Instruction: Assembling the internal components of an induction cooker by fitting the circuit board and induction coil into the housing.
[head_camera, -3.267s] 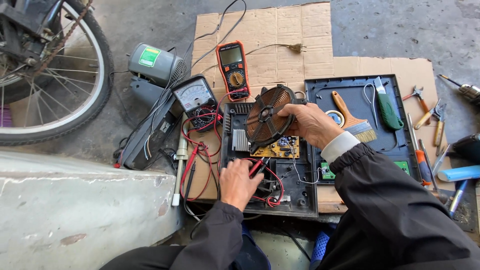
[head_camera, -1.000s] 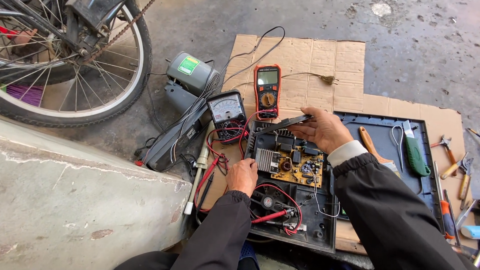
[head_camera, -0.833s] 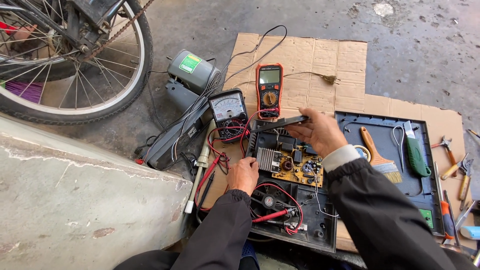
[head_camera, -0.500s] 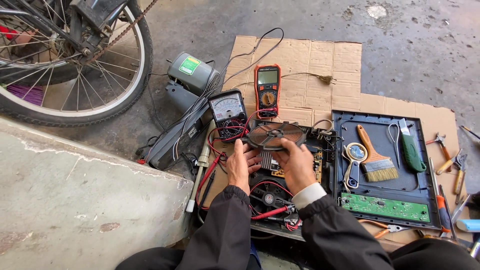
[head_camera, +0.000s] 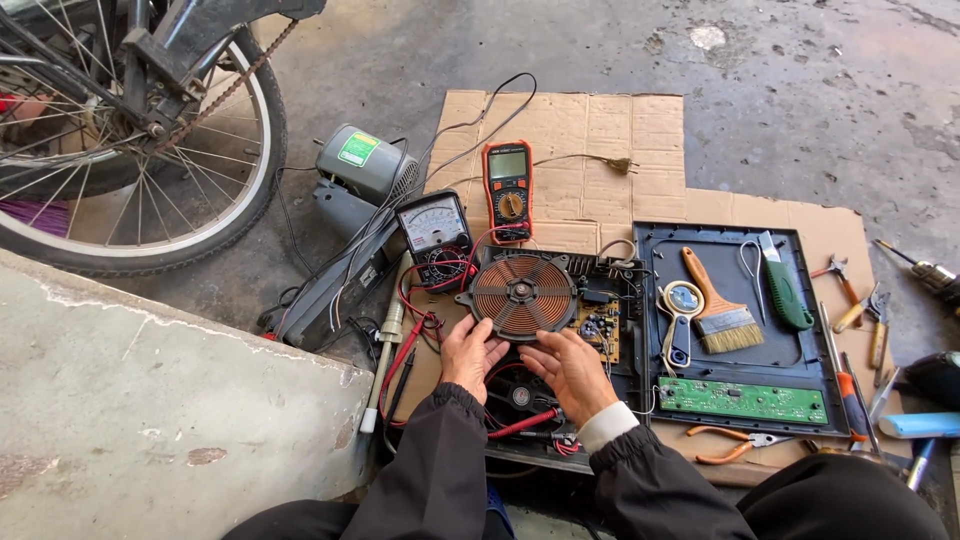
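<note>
Over the opened cooker (head_camera: 560, 400), we've just laid the copper coil (head_camera: 523, 293) flat again; our left hand (head_camera: 472, 352) and right hand (head_camera: 568, 368) rest loosely open at its edge.

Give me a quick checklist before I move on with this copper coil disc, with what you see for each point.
1. Both hands on the coil disc: left hand and right hand touch its near edge, ok.
2. Disc lying flat over the open case: ok.
3. Red probe clear of the disc: ok.
4. Red leads free of the left hand: cannot tell.
5. Power disconnected: cannot tell.
</note>
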